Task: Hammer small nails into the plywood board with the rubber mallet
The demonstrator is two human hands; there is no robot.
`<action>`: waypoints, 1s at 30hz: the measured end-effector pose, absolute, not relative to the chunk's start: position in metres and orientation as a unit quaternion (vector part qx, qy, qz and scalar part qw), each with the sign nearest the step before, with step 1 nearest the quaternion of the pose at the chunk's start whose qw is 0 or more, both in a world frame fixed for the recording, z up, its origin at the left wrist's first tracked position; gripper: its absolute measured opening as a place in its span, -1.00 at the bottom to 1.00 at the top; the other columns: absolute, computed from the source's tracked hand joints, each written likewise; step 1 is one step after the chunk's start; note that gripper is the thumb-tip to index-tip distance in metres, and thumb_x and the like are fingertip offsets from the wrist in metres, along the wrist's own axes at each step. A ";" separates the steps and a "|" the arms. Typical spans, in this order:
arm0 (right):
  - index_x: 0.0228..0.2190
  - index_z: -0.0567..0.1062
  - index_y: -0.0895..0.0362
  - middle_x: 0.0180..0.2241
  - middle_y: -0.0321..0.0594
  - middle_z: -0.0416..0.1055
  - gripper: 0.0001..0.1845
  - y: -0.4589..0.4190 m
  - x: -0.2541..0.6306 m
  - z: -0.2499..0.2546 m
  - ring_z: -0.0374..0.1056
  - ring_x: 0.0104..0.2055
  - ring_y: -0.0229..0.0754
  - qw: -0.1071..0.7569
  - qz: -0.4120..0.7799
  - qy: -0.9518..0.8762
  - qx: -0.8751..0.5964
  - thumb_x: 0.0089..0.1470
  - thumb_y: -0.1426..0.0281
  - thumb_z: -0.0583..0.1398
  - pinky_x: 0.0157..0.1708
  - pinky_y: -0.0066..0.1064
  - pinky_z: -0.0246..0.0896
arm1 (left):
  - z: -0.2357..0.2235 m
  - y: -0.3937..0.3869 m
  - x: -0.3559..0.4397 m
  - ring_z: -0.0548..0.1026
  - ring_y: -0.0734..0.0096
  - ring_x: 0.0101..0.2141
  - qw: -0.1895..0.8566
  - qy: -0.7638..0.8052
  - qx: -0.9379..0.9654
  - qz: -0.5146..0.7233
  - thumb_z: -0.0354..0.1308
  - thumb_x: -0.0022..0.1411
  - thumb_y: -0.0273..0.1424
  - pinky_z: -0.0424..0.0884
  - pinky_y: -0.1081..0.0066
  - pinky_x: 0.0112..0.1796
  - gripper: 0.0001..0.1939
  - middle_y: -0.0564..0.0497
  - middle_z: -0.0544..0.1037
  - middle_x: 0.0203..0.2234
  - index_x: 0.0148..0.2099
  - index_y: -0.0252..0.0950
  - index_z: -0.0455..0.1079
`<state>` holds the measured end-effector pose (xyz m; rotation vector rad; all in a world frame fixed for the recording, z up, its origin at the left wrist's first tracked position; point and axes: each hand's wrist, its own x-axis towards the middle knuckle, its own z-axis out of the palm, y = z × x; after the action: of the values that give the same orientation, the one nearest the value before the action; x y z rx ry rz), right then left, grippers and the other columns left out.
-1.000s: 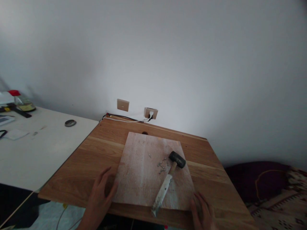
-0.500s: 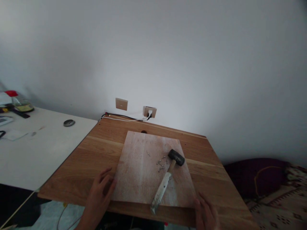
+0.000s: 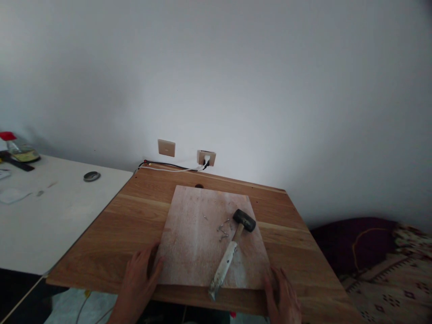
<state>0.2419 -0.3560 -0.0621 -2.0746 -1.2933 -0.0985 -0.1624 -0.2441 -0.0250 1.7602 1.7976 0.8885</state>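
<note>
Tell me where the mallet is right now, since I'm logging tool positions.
In the head view, the mallet lies on the right half of the pale board, its black head just right of the loose screws.

The left hand and right hand are bare, slim-fingered.

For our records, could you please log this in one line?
left hand: at board edge; right hand: at board corner; rubber mallet: on board, beside fasteners
</note>
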 end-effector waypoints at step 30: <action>0.18 0.52 0.06 0.22 0.00 0.50 -0.57 -0.276 0.075 -0.010 0.41 0.29 0.11 0.383 0.149 -0.695 -0.590 0.35 0.24 0.19 0.24 0.05 0.40 | 0.063 -0.152 -0.301 0.60 -0.07 -0.02 0.149 0.842 0.460 0.239 -0.05 0.37 -0.06 0.50 -0.04 0.03 -0.53 -0.09 0.61 -0.17 0.02 -0.36 0.35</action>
<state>0.0750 -0.2764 -0.0097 -1.5039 -1.7737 0.3800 -0.3011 -0.1519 0.0627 1.3212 2.4212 0.6884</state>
